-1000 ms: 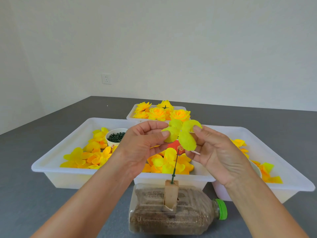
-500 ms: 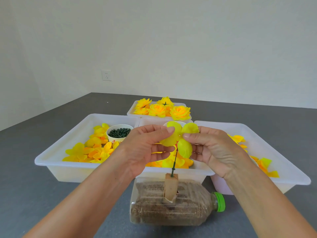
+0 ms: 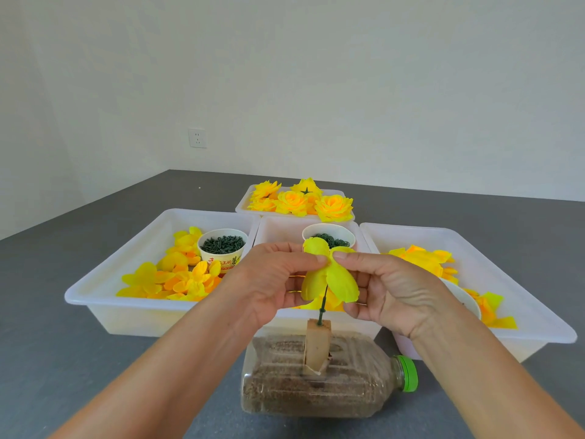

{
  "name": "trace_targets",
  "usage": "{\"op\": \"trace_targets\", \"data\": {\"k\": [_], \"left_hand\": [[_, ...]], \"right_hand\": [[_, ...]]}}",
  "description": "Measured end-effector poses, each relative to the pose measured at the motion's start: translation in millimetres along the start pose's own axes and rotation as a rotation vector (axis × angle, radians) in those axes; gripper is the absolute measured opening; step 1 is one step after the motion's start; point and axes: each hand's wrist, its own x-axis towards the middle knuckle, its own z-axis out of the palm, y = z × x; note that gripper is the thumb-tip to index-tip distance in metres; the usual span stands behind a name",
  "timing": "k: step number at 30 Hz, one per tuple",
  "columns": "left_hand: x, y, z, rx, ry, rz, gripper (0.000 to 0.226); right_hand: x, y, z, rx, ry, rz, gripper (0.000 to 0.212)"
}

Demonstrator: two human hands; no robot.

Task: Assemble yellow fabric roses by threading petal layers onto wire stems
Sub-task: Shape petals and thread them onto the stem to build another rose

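1. 2 hands meet above the centre of the grey counter (image 3: 79, 359); the left hand (image 3: 272, 280) pinches the upper part of a yellow petal layer (image 3: 329, 277) between thumb and fingertips, and the right hand (image 3: 389, 289) pinches the same layer from the other side, fingers curled beneath it.
2. Petal layer: held just above a thin green wire stem (image 3: 323, 307); its lobes hang down around the top of the stem; whether the stem has passed through it cannot be told.
3. Wire stem: upright, set in a tan block (image 3: 317, 346) that sits in a cut-out of a clear plastic bottle (image 3: 316, 391); the bottle lies on its side, filled with brown granules, its green cap (image 3: 408, 373) to the right.
4. Left tray (image 3: 104, 289): white, holding loose yellow and orange petals (image 3: 177, 280) and a paper cup (image 3: 222, 248) of dark green parts.
5. Middle tray (image 3: 278, 226): behind the hands, holding a second white cup (image 3: 329, 234) of dark green parts.
6. Right tray (image 3: 522, 312): more loose yellow petals (image 3: 421, 258) and part of a white bowl (image 3: 462, 299).
7. Far tray (image 3: 243, 205): finished yellow roses (image 3: 304, 201); a wall socket (image 3: 197, 138) on the white wall behind.
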Motion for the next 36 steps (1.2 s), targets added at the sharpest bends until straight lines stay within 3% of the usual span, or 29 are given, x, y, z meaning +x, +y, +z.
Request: {"op": "trace_targets", "data": {"k": [4,9,14,23,31,36], "left_hand": [[2.7,0.3,0.4,-0.004,0.002,0.010,0.005],[5.9,2.2,1.9,0.031,0.043,0.050,0.009],[7.5,3.9,2.0,0.055,0.054,0.074,0.009],[8.2,7.6,4.4,0.081,0.055,0.138,0.008],[8.8,4.1,3.8,0.020,-0.011,0.029,0.007],[7.2,5.5,-0.4,-0.013,-0.049,0.009,0.005]], "right_hand": [[2.5,3.2,0.5,0.065,0.011,-0.005,0.030],[5.4,5.9,2.0,0.081,0.062,-0.077,0.011],[6.7,7.4,2.7,0.034,0.071,-0.182,0.024],[7.9,8.9,3.3,-0.044,0.130,-0.366,0.011],[10.8,10.3,6.9,0.133,0.100,-0.185,0.010],[7.6,8.3,7.4,0.165,0.043,-0.186,0.008]]}}
